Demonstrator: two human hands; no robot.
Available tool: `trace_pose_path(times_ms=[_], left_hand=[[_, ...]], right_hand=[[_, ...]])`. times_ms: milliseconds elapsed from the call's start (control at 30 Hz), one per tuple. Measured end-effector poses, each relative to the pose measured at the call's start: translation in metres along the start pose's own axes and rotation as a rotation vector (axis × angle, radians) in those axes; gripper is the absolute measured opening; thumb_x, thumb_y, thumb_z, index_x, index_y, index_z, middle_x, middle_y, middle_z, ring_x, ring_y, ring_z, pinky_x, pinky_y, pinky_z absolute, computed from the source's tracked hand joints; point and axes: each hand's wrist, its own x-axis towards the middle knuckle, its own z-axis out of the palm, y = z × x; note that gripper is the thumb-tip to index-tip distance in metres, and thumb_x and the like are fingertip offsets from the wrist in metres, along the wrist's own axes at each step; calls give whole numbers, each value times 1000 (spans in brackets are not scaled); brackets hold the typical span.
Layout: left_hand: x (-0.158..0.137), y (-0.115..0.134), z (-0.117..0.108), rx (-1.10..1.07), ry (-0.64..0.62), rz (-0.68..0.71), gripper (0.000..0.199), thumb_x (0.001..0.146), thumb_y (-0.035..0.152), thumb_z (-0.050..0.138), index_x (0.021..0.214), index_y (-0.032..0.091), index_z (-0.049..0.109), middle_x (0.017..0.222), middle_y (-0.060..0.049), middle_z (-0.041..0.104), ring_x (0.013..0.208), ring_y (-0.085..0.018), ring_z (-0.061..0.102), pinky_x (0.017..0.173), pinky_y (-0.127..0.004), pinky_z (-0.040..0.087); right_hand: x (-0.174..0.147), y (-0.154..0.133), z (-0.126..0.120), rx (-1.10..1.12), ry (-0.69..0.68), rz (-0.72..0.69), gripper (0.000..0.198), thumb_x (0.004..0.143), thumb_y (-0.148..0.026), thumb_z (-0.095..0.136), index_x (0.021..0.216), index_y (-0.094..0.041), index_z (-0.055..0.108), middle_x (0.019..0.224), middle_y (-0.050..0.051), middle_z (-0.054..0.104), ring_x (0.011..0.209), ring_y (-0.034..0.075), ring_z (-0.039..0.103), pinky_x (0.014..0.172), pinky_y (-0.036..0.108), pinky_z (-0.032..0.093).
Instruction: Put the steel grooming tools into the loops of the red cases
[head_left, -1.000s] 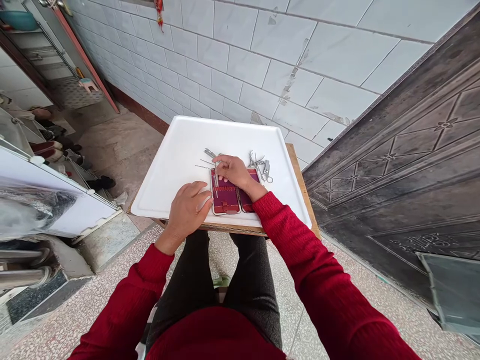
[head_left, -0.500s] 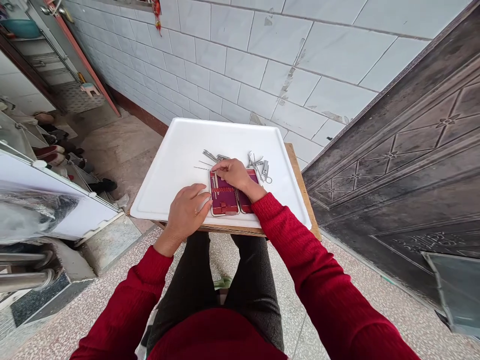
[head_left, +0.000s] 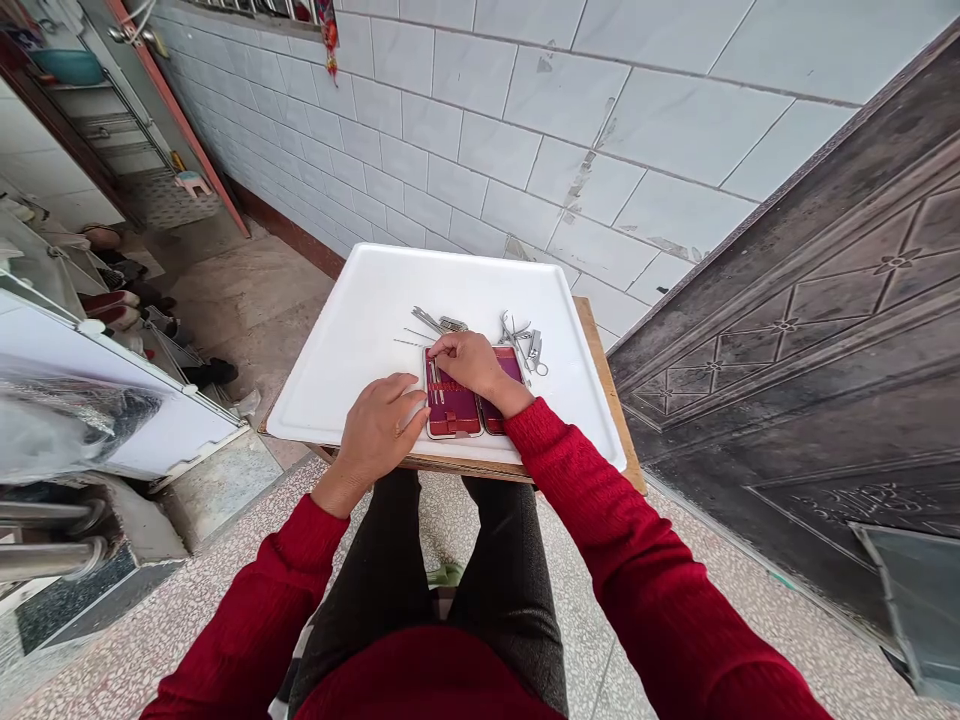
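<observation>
A manicure case (head_left: 454,424) with a purple lining and red elastic loops lies unfolded on a white tray (head_left: 322,380). My right hand (head_left: 472,362) reaches over its upper part, thumb and forefinger pinched on a slim metal manicure tool (head_left: 434,370) at the loops of the left half. My left hand (head_left: 379,428) rests by the case's left edge, its curved fingers and thumb holding that edge. Above the case lie thin metal tools (head_left: 411,340) and several steel pieces (head_left: 442,320). Nippers (head_left: 514,326), a nail clipper (head_left: 535,345) and small scissors (head_left: 540,368) lie to the right.
The tray sits on a wooden board (head_left: 611,395) in front of my legs. A tiled wall (head_left: 480,150) rises behind it. A dark panelled door (head_left: 787,350) stands at right; a shoe rack (head_left: 142,320) and white cabinet (head_left: 112,390) are at left.
The view has shifted slightly, so everything appears a little lower and to the right. Both hands keep nearly the same pose at the case.
</observation>
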Motion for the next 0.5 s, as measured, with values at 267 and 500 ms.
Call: trace_pose_path(times_ms=[267, 500], left_hand=[[-1, 1, -1, 17, 19, 27, 23, 102, 30, 51, 109, 22, 71, 128, -10, 70, 121, -26, 66, 103, -43, 53], [-1, 3, -2, 9, 5, 3, 24, 102, 31, 49, 109, 22, 71, 128, -10, 70, 120, -26, 65, 102, -44, 54]], right_hand=[[-2, -2, 0, -34, 14, -33, 28, 81, -6, 58, 89, -20, 81, 84, 1, 78, 80, 18, 71, 86, 32, 56], [1, 4, 2, -9, 85, -12, 26, 81, -11, 59, 91, -20, 81, 78, 0, 76, 73, 18, 69, 77, 29, 54]])
